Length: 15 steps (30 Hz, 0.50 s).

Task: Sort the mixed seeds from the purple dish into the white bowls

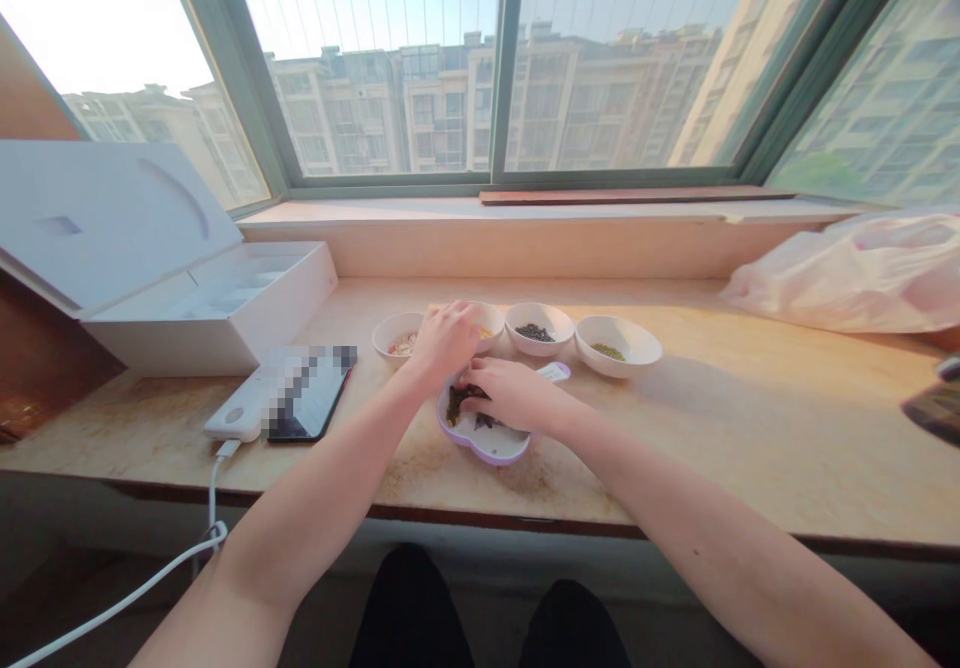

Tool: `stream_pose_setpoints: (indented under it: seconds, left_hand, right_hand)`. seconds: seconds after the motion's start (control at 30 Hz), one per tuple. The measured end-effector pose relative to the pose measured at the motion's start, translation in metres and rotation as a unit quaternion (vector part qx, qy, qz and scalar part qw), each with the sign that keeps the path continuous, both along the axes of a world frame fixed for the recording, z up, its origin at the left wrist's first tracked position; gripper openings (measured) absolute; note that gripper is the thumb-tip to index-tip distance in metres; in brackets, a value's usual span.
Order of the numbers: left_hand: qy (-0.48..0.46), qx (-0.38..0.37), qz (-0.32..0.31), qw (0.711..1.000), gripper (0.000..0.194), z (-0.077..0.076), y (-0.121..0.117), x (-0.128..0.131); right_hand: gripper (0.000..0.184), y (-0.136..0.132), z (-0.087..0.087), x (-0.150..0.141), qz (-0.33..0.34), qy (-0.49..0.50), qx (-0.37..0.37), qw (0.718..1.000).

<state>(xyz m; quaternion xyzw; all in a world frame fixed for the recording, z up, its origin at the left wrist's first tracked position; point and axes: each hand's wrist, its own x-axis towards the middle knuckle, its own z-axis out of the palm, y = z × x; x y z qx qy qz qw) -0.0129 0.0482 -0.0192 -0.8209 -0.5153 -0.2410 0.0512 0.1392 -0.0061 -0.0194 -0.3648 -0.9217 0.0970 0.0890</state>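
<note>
My left hand (448,336) reaches over a white bowl (491,314) that holds yellow bits. Its fingers are bent together, and their tips are mostly hidden, so what they pinch does not show. Below it, my right hand (504,391) is down in a white dish with a lilac rim (491,455) and a short handle. The thumb and fingers of that hand close around dark dried pieces (456,406). More dark bits lie on the floor of the dish.
Beside the hands stand a bowl with reddish-white bits (388,338), one with black grains (537,346) and one with green grains (622,361). A phone (319,403), a white power bank (236,403) with a cable and an open white box (180,343) lie left. A plastic bag (847,273) sits right.
</note>
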Motion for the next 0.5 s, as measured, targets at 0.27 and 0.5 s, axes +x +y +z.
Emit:
stream_pose_setpoints:
  seconds: [0.27,0.5]
  left_hand:
    - [-0.020,-0.014,-0.005,1.000,0.031,0.0012,-0.0033,0.0022]
    - [-0.033,-0.016,-0.007,0.999,0.032,0.0056,-0.0071,-0.0002]
  right_hand:
    - [0.016,0.0020,-0.0023,0.0018,-0.018,0.007,0.029,0.999]
    - [0.015,0.0030,-0.0017,0.0063,-0.021,0.077,0.035,0.996]
